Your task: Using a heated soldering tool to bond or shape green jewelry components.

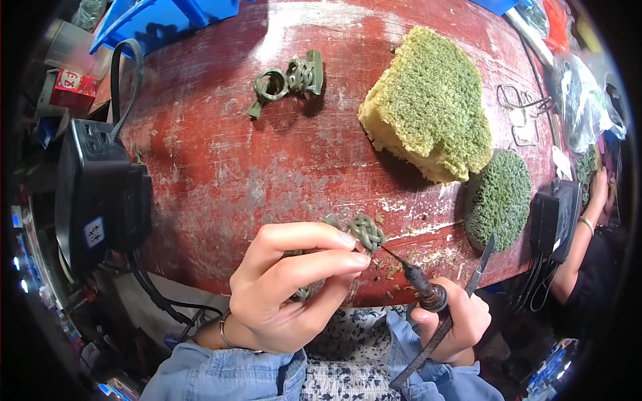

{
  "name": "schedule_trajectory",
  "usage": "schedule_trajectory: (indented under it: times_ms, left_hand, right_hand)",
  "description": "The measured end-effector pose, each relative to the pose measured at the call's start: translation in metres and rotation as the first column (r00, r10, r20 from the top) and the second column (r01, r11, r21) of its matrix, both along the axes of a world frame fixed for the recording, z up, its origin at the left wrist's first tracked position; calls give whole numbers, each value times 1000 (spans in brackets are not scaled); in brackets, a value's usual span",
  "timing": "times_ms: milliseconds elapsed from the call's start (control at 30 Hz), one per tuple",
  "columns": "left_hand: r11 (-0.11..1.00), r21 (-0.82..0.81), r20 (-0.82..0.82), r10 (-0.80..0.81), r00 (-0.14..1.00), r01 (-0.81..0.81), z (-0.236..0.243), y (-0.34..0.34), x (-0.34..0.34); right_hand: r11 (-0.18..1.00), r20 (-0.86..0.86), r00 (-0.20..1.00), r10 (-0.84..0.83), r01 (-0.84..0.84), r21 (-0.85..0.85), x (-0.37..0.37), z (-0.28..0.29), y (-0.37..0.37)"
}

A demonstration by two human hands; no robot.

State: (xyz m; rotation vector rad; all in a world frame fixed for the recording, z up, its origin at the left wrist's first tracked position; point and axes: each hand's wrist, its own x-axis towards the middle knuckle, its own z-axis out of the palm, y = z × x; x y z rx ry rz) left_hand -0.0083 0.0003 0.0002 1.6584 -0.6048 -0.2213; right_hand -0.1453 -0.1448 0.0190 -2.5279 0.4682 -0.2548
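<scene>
Between the thumb and fingers of my left hand (287,284) is a small dark green braided piece (368,232), wax-like in look, held just above the table's near edge. More green parts peek out behind that hand, mostly hidden by it. My right hand (463,322) grips a dark pen-like tool (422,286) whose thin needle tip reaches the braided piece's right side; I cannot tell if it touches. The same hand also holds a long slim metal tool (479,275) with a pointed blade, slanting up right.
Green openwork ring pieces (287,81) lie farther back on the worn red table (221,174). A green-yellow sponge block (428,103) and an oval green pad (501,197) sit right. Black boxes with cables (100,187) (556,217) flank it. Another person's arm (582,247) shows far right.
</scene>
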Motion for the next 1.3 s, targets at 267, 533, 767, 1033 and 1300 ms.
schedule_trajectory:
  times_ms: [267,533,767,1033,1300]
  left_hand:
    - [1000,0,7,26,1000,-26,2,-1,-2]
    - [999,-3,-15,35,999,-35,-1,-1,-2]
    - [999,29,-10,12,1000,-12,5,-6,0]
    - [1000,7,8,-14,1000,14,1,-1,0]
    - [1000,11,11,4,1000,-4,3,-1,2]
  right_hand:
    - [1000,-3,1000,17,-17,9,5,5,1]
    - [999,8,1000,25,-25,22,6,-2,1]
    - [1000,27,1000,-5,5,-8,0,3,-1]
    - [1000,5,1000,12,-12,26,8,0,1]
    - [1000,34,999,7,-8,15,8,0,1]
